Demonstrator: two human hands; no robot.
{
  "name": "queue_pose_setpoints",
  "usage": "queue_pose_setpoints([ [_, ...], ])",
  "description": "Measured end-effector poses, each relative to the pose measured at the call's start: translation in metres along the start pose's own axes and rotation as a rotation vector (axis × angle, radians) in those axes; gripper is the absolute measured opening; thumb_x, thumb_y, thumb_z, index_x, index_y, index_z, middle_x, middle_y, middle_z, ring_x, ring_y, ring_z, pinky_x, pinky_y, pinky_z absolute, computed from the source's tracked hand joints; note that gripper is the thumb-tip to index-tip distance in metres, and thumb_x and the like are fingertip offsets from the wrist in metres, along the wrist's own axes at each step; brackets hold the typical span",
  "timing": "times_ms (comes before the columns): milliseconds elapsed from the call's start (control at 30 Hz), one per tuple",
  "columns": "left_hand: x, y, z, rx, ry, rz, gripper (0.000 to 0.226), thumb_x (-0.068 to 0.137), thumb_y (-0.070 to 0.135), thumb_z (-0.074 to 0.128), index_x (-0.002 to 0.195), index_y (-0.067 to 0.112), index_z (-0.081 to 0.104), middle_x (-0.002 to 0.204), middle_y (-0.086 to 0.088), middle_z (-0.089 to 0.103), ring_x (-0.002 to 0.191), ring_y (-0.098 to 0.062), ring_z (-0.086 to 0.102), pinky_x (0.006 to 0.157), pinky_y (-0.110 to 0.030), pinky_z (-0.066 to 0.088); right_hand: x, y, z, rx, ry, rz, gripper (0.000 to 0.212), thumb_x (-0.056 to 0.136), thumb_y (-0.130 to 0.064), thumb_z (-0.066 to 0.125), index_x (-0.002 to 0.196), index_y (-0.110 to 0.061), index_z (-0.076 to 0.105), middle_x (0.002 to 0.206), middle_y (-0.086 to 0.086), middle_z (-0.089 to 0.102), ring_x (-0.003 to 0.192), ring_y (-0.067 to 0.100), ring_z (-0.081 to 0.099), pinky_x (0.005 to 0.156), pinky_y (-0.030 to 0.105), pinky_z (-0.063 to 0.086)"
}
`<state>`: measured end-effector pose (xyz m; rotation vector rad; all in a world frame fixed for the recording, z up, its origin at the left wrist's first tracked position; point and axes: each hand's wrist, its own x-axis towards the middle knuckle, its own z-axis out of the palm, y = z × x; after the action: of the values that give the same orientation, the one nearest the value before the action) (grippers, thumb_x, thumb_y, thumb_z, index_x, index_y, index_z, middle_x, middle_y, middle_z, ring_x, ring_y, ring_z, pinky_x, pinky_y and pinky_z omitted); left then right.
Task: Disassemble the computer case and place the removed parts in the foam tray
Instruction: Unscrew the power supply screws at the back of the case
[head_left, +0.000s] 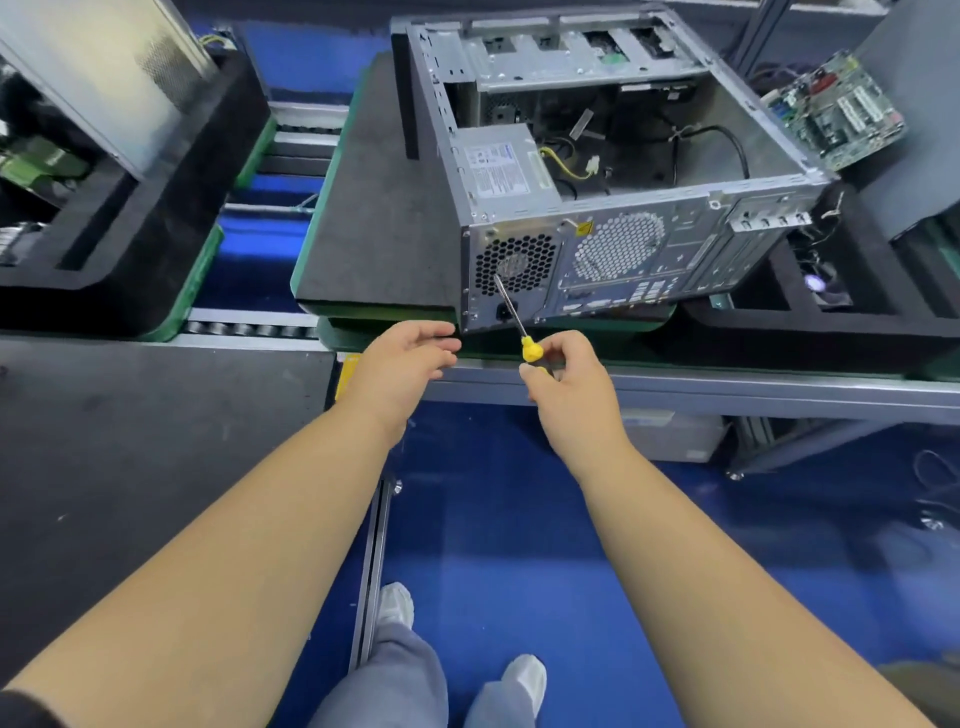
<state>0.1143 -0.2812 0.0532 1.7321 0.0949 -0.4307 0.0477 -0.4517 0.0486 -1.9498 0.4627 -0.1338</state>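
The white label on the power supply (506, 169) carries print too small for me to read, and that unit sits inside the open computer case (613, 171), which lies on its side on a dark mat (374, 218) at upper centre. My right hand (566, 376) grips a yellow-handled screwdriver (519, 327) with its tip at the case's rear fan grille, while my left hand (402, 364) hangs beside it with relaxed fingers, holding nothing. A black foam tray (831, 319) at right holds a green circuit board (836, 111) propped up in it, another foam tray (156, 218) sits at upper left, and blue floor (519, 519) shows below.
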Motion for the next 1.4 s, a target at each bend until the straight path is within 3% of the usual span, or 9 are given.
queue_pose_setpoints([
  [100,0.003,-0.006,0.007,-0.036,-0.071,-0.027,0.033,0.09,0.006,0.058,0.117,0.024,0.063,0.113,0.005,0.07,0.11,-0.01,0.064,0.1,-0.032,0.049,-0.001,0.009,0.009,0.021,-0.002,0.03,0.016,0.09,-0.025,0.061,0.087,-0.036,0.051,0.093,-0.012,0.061,0.08,0.019,0.062,0.06,0.027,0.044],
  [267,0.007,-0.009,0.016,-0.207,-0.153,-0.054,0.044,0.093,0.003,0.051,0.136,0.013,0.053,0.126,-0.001,0.065,0.115,-0.013,0.061,0.1,-0.029,0.048,-0.003,0.022,0.021,0.029,-0.024,0.092,0.016,0.092,-0.026,0.06,0.087,-0.038,0.052,0.086,-0.011,0.063,0.074,0.016,0.064,0.061,0.031,0.05],
  [400,0.011,-0.007,0.02,-0.392,-0.146,-0.123,0.038,0.096,-0.001,0.045,0.13,0.008,0.058,0.122,-0.006,0.068,0.114,-0.017,0.064,0.102,-0.033,0.048,-0.005,0.025,0.028,0.051,-0.056,0.133,0.013,0.093,-0.026,0.059,0.089,-0.037,0.052,0.084,-0.005,0.068,0.068,0.011,0.059,0.061,0.03,0.049],
  [633,0.014,-0.007,0.022,-0.502,-0.159,-0.16,0.035,0.097,0.001,0.044,0.127,0.008,0.06,0.117,-0.006,0.071,0.113,-0.018,0.065,0.1,-0.033,0.049,-0.012,0.028,0.032,0.075,-0.092,0.176,0.009,0.095,-0.028,0.057,0.094,-0.035,0.053,0.084,-0.008,0.068,0.067,0.007,0.059,0.058,0.022,0.041],
  [800,0.015,-0.007,0.023,-0.525,-0.151,-0.171,0.032,0.096,0.003,0.046,0.124,0.008,0.062,0.115,-0.006,0.071,0.11,-0.017,0.067,0.096,-0.031,0.051,-0.012,0.027,0.031,0.082,-0.096,0.184,0.009,0.097,-0.028,0.056,0.093,-0.036,0.053,0.08,-0.011,0.069,0.061,0.0,0.056,0.056,0.021,0.044],
  [1000,0.018,0.0,0.027,-0.482,-0.075,-0.254,0.025,0.097,0.012,0.053,0.118,0.012,0.066,0.106,-0.002,0.074,0.102,-0.014,0.07,0.085,-0.026,0.054,-0.013,0.026,0.031,0.113,-0.113,0.209,0.004,0.097,-0.031,0.056,0.095,-0.034,0.055,0.079,-0.01,0.069,0.059,0.001,0.056,0.062,0.03,0.053],
  [1400,0.026,0.0,0.03,-0.352,-0.032,-0.23,0.02,0.092,0.019,0.065,0.111,0.014,0.069,0.097,0.001,0.076,0.092,-0.011,0.073,0.072,-0.022,0.056,-0.016,0.019,0.026,0.149,-0.133,0.241,0.005,0.099,-0.031,0.052,0.099,-0.03,0.057,0.08,-0.008,0.069,0.054,0.001,0.053,0.056,0.024,0.048],
])
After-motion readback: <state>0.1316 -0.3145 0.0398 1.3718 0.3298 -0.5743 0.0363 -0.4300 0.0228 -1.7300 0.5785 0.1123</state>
